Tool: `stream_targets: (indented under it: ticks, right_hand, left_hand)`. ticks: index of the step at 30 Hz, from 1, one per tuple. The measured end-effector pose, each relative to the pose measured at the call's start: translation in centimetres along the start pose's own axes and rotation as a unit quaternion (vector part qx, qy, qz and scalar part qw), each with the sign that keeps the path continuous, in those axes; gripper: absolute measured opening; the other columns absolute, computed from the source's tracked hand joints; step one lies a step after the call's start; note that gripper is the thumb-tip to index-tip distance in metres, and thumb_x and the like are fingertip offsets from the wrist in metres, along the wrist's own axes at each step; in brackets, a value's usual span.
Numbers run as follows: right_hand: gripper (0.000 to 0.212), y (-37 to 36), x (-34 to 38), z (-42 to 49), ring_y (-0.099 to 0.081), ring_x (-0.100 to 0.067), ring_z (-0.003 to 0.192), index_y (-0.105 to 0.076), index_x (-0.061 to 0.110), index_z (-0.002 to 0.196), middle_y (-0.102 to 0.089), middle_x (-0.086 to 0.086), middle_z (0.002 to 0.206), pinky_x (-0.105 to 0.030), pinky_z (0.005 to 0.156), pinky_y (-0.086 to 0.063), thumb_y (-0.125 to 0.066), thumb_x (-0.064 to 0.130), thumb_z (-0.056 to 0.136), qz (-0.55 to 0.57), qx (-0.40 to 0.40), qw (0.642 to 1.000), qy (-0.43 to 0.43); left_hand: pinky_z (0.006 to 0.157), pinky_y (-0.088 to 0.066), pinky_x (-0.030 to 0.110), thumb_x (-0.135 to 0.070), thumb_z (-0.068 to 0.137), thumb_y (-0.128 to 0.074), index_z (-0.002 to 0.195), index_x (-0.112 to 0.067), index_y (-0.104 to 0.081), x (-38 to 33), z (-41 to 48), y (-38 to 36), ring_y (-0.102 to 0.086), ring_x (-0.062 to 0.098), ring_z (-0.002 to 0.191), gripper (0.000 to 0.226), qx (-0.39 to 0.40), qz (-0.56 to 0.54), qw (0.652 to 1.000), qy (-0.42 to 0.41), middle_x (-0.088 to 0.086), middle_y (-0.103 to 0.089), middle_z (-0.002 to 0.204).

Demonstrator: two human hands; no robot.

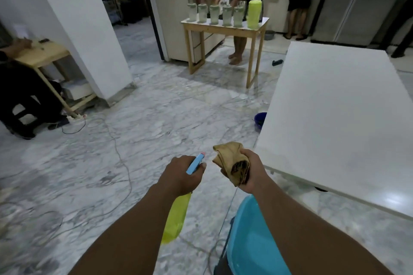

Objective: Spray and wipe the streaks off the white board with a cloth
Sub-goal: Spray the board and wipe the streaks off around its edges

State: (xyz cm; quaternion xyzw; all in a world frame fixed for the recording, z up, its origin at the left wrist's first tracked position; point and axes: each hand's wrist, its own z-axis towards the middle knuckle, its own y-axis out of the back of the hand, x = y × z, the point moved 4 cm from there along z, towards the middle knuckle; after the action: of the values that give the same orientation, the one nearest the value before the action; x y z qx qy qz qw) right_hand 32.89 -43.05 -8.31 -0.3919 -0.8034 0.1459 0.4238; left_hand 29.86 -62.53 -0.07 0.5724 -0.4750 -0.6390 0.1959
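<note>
A large white board (335, 114) lies flat like a tabletop on the right, raised off the marble floor. My left hand (182, 174) grips a spray bottle (176, 219) with a yellow-green body and a blue nozzle that points up and forward. My right hand (250, 172) holds a bunched tan cloth (232, 161) just left of the board's near corner. Both hands hover in front of me, apart from the board. No streaks show on the board from here.
A blue plastic chair (252, 241) sits below my right arm. A dark blue bowl (260, 120) stands on the floor by the board's left edge. Cables (120, 163) trail across the floor. A wooden table (225, 29) holds several jars, with a person behind it. Another person sits at the left.
</note>
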Motion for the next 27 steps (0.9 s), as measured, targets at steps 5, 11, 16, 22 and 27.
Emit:
stream_targets:
  ticks: [5, 11, 16, 22, 27]
  right_hand:
    - [0.038, -0.6, 2.6, 4.9, -0.068, -0.033, 0.092, -0.061, 0.012, 0.122, -0.074, -0.015, 0.102, -0.048, 0.107, -0.043, -0.043, 0.037, 0.099, 0.040, -0.064, 0.995, 0.058]
    - [0.043, -4.1, 7.1, 13.1, -0.064, -0.035, 0.109, -0.058, 0.014, 0.131, -0.068, -0.016, 0.122, -0.047, 0.103, -0.044, -0.044, 0.038, 0.098, 0.084, -0.092, 0.987, 0.101]
    - [0.039, -6.3, 11.6, 15.8, -0.067, -0.037, 0.103, -0.057, 0.012, 0.129, -0.069, -0.021, 0.117, -0.047, 0.102, -0.045, -0.052, 0.031, 0.095, 0.076, -0.106, 0.984, 0.125]
    - [0.042, -6.6, 19.2, 18.4, -0.062, -0.039, 0.109, -0.054, 0.010, 0.130, -0.063, -0.022, 0.124, -0.049, 0.097, -0.050, -0.052, 0.029, 0.092, 0.127, -0.159, 0.962, 0.181]
    - [0.044, -6.6, 25.5, 21.8, -0.066, -0.039, 0.088, -0.059, 0.002, 0.120, -0.069, -0.024, 0.109, -0.044, 0.086, -0.050, -0.042, 0.030, 0.091, 0.159, -0.200, 0.939, 0.231]
  left_hand:
    - [0.058, -0.048, 0.040, -0.040, 0.102, -0.060, 0.066, -0.020, -0.050, 0.4, 7.4, 0.2, -0.064, 0.030, 0.061, 0.043, 0.066, -0.006, 0.995, -0.074, 0.006, -0.058, 0.062]
    - [0.066, -0.054, 0.050, -0.040, 0.102, -0.060, 0.067, -0.020, -0.048, 0.1, 19.2, 1.7, -0.067, 0.036, 0.067, 0.041, 0.101, -0.007, 0.985, -0.139, 0.012, -0.062, 0.068]
    - [0.063, -0.057, 0.053, -0.044, 0.099, -0.059, 0.067, -0.024, -0.050, -0.8, 27.3, 3.3, -0.068, 0.034, 0.064, 0.039, 0.120, -0.010, 0.978, -0.169, 0.008, -0.061, 0.065]
    - [0.062, -0.055, 0.050, -0.040, 0.101, -0.060, 0.064, -0.021, -0.047, -4.9, 36.8, 4.2, -0.068, 0.037, 0.064, 0.044, 0.161, -0.018, 0.963, -0.215, 0.004, -0.057, 0.062]
    - [0.057, -0.044, 0.038, -0.031, 0.102, -0.061, 0.064, -0.026, -0.045, -9.4, 45.8, 3.2, -0.063, 0.031, 0.061, 0.041, 0.187, -0.014, 0.933, -0.307, -0.003, -0.052, 0.060]
